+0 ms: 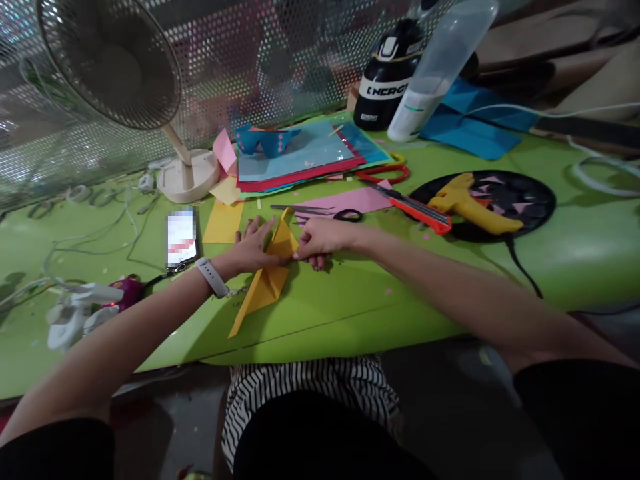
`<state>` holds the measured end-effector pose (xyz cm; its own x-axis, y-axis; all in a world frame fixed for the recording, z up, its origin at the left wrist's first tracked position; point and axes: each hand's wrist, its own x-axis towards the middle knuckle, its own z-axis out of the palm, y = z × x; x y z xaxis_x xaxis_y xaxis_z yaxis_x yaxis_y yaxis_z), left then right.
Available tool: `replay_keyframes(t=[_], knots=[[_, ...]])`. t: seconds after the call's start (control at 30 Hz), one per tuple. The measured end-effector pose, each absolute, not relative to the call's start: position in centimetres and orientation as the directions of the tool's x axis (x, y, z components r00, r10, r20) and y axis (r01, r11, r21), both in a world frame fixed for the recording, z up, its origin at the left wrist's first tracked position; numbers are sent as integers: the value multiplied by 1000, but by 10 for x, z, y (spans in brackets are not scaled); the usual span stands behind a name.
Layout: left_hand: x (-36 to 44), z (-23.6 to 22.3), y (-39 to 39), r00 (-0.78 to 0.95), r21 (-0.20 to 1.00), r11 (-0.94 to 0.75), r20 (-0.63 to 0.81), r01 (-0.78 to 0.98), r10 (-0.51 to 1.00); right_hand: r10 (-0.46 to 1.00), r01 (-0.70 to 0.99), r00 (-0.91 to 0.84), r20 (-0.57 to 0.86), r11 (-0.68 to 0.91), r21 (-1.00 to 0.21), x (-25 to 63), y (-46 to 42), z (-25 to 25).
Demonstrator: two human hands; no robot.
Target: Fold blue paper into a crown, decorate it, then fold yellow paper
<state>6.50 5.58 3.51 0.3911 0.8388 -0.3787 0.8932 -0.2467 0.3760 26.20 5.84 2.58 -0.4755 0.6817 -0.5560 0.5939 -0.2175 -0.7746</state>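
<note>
A folded orange-yellow sheet of paper [270, 287] lies on the green table with creases and a raised pointed fold. My left hand [253, 247] rests flat on its left side, fingers spread, the thumb across the paper. At its right edge, my right hand [320, 240] is closed, with thumb and forefinger pinching the paper; the other fingers curl under. Just beyond the hands lie black-handled scissors [347, 215] and a strip of pink paper [345, 203]. A flat yellow paper piece [223, 223] is left of my left hand.
A yellow glue gun [475, 203] rests on a black round plate [543, 200], beside a red utility knife [420, 210]. Blue paper glasses [267, 141] top a stack of sheets. Around stand a fan [183, 177], phone [181, 237], bottles [385, 87] and a cabled power strip [125, 293].
</note>
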Motion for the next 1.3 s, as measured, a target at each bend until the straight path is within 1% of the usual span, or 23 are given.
replay_keyframes(t=[0.2, 0.33, 0.5, 0.67, 0.77, 0.87, 0.97, 1.1, 1.17, 1.3], knots=[[67, 43, 61, 388, 382, -223, -438, 897, 811, 681, 597, -485, -549, -201, -777, 263, 59, 27], [67, 43, 64, 401, 379, -235, -453, 895, 797, 689, 599, -485, -539, -188, -779, 263, 58, 28], [59, 42, 69, 390, 335, -248, -476, 909, 788, 683, 578, -502, -531, -191, -793, 263, 58, 24], [51, 50, 73, 325, 268, -212, -510, 940, 796, 678, 587, -494, -545, -203, -784, 264, 58, 23], [47, 54, 74, 285, 256, -172, -518, 951, 807, 679, 594, -493, -544, -194, -781, 264, 58, 24], [44, 54, 74, 285, 264, -166, -521, 950, 804, 688, 621, -493, -533, -151, -769, 261, 58, 25], [43, 51, 77, 296, 253, -186, -520, 949, 801, 751, 712, -444, -489, -35, -701, 255, 56, 27], [40, 47, 83, 330, 255, -229, -489, 939, 807, 872, 838, -363, -329, 150, -525, 246, 52, 30], [39, 46, 86, 332, 248, -237, -488, 939, 807, 879, 848, -364, -307, 177, -499, 244, 51, 30], [35, 42, 95, 326, 213, -251, -498, 944, 804, 868, 849, -373, -329, 175, -499, 244, 52, 28]])
